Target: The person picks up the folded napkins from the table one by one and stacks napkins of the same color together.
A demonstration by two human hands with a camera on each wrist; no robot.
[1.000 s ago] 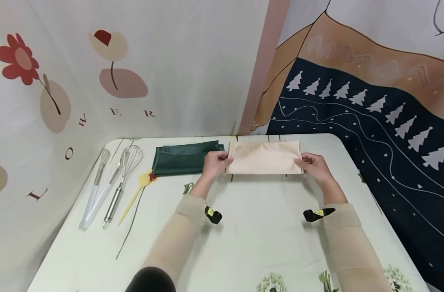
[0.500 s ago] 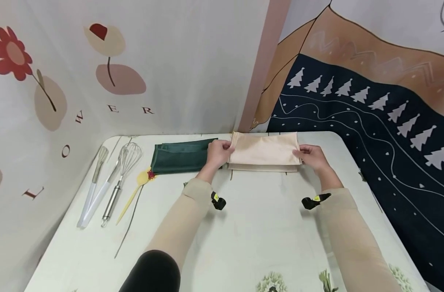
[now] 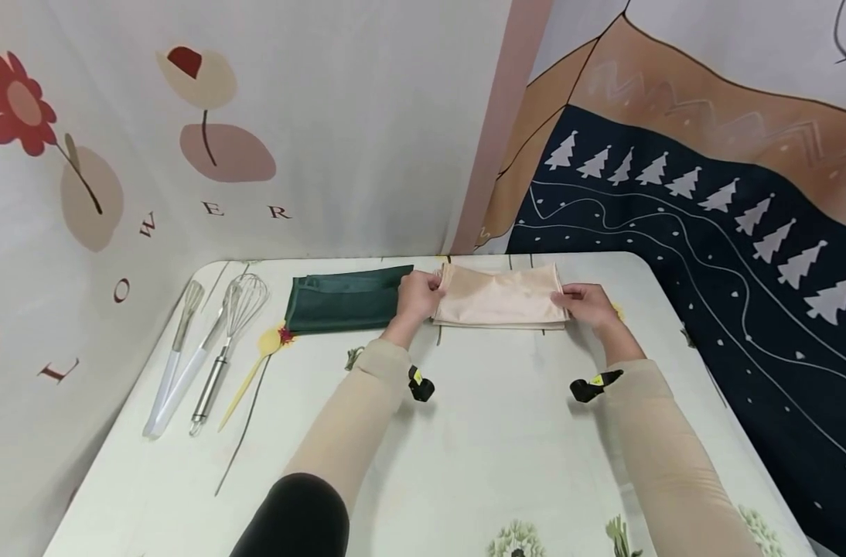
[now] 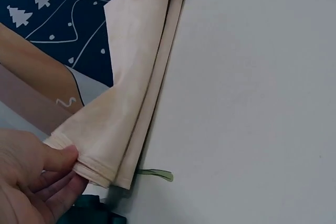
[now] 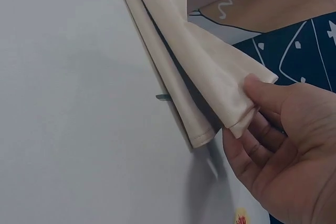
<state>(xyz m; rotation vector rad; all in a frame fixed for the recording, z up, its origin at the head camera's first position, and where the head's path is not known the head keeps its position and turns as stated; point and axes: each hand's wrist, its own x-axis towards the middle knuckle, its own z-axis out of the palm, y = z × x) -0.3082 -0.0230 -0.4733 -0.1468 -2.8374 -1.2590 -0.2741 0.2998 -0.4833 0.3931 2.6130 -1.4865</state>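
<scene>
A folded cream cloth (image 3: 499,298) lies near the table's back edge, in layers. At its left end my left hand (image 3: 419,297) pinches the upper layers between thumb and fingers; the left wrist view shows the stacked folds under the thumb (image 4: 63,157). My right hand (image 3: 585,303) pinches the opposite end, thumb on top and fingers beneath, as the right wrist view shows. Between the held upper part and a lower fold (image 5: 197,129) a dark gap runs along the near side. A folded dark green cloth (image 3: 346,300) lies just left of my left hand.
On the left lie a wire whisk (image 3: 235,333), a yellow spoon (image 3: 259,363) and two utensils with whitish handles, one of them a brush-like tool (image 3: 179,348). Patterned curtains (image 3: 339,139) stand right behind the white table (image 3: 506,433).
Both hands first lifted the cream cloth's upper part up and away, baring a lower layer at the front. Since then they have lowered it again, the right hand shifting slightly left.
</scene>
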